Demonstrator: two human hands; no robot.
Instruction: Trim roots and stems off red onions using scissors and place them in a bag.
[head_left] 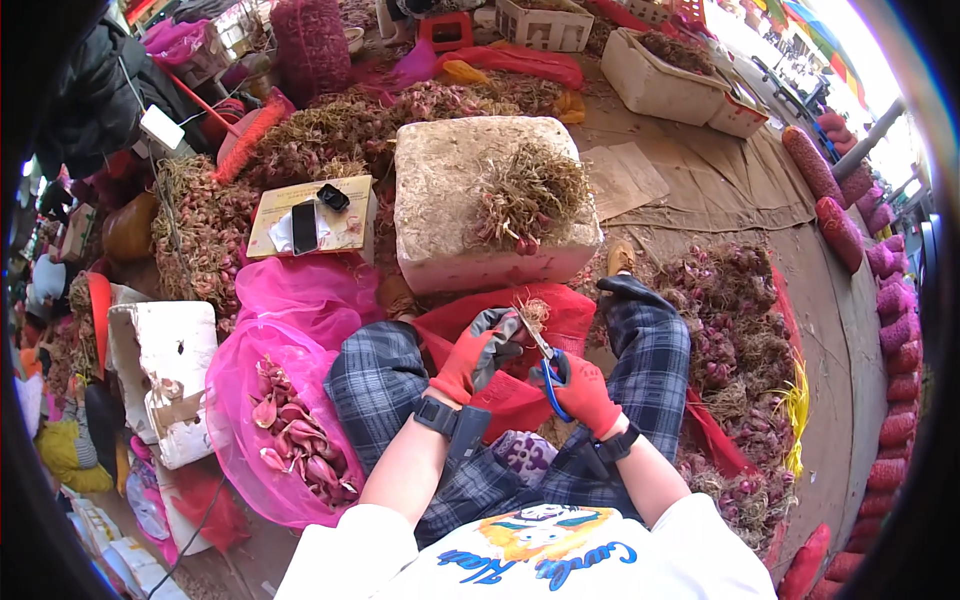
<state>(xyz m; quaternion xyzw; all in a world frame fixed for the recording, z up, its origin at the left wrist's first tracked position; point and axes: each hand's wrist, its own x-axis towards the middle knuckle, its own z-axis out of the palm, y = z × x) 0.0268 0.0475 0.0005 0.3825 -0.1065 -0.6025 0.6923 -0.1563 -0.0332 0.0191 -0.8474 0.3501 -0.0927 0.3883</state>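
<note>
My left hand, in a red glove with a grey palm, is closed around a shallot, mostly hidden by the fingers. Its dry, wispy roots stick out past the fingertips. In my right hand, gloved in red, are scissors with blue handles; the blades point up and left, close to the roots. Below both hands, red mesh spreads between my knees. Beside my left leg, a pink mesh bag holds trimmed shallots. A bunch of untrimmed shallots lies on the white foam box ahead.
Heaped shallots lie right of my leg, and more spread at the far left. A phone rests on a carton. A broken foam box stands left. Filled mesh sacks line the right side.
</note>
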